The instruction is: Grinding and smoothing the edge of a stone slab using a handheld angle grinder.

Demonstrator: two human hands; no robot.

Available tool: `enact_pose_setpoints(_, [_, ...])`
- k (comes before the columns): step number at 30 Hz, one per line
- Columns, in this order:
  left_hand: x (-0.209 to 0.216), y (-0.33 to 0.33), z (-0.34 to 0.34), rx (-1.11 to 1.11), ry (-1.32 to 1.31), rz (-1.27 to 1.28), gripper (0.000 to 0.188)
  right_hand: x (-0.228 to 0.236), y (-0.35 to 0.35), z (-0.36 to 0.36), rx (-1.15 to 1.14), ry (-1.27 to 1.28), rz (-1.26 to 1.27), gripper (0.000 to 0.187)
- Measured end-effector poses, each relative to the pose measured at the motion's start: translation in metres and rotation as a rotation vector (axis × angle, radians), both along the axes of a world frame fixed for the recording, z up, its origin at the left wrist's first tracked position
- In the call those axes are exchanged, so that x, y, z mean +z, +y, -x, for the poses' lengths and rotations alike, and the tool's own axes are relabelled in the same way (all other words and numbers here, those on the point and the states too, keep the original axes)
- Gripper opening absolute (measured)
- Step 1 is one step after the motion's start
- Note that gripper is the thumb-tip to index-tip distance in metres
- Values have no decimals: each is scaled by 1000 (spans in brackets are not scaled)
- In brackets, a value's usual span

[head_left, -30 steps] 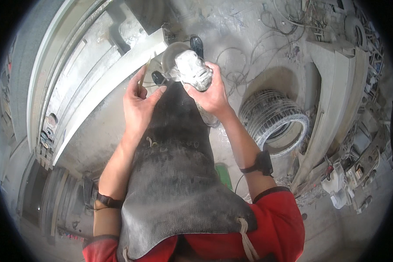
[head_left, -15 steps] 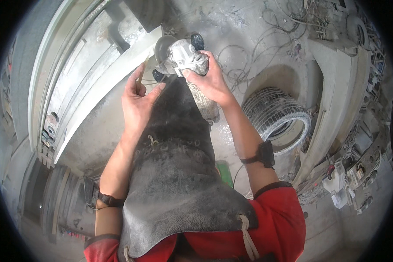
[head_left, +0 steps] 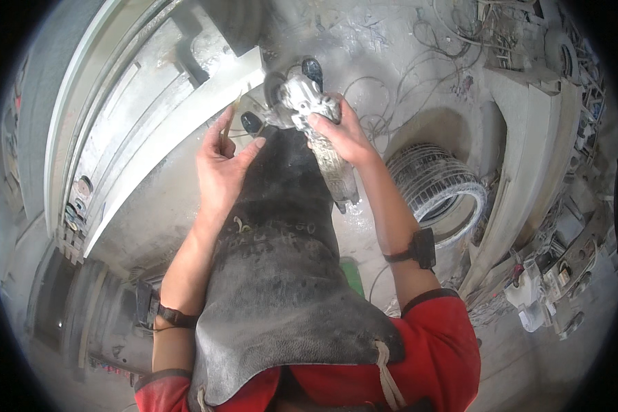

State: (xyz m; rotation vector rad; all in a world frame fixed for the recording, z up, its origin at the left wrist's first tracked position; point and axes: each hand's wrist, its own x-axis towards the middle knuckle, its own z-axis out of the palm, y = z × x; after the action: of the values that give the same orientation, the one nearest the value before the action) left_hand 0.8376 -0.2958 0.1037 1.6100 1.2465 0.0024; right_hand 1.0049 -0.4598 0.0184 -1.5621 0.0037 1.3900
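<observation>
My right hand [head_left: 343, 134] is wrapped round the head end of a dust-coated angle grinder [head_left: 307, 96], thumb on top. The grinder's disc [head_left: 275, 89] faces left, beside the end of a long pale slab [head_left: 206, 99]; whether they touch I cannot tell. Its body hangs down toward me over a dark apron [head_left: 281, 275]. To the left, my left hand [head_left: 220, 172] has its thumb held apart and its other fingers curled round a thin tan stick [head_left: 226, 127], which points up by the slab's edge. Exactly what the stick is does not show.
A dusty tyre [head_left: 446, 192] lies on the floor at right, near a long curved pale piece [head_left: 522, 158]. Cables [head_left: 419, 75] loop over the floor ahead. Clutter [head_left: 549, 288] lines the far right, and small round discs [head_left: 75, 206] sit at the left.
My right hand and the grinder have shifted slightly right and nearer to me. My left hand has moved a little right and down, still with the stick.
</observation>
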Motion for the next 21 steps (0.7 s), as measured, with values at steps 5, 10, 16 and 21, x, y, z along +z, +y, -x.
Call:
enact_pose_setpoints(5, [1,1,7,13,-15,-3,72,20,9,3,-56,-34,-10,71])
enact_pose_setpoints(10, [2,0,11,15,27,31,72,23,13,11,65,-248,9,72])
enact_pose_setpoints(16, [10,1,5,38,-18,71,72,21,11,18,-20,-249,-84,71])
enact_pose_setpoints(21, [4,4,8,15,3,60,73,23,16,25,83,-438,34,72])
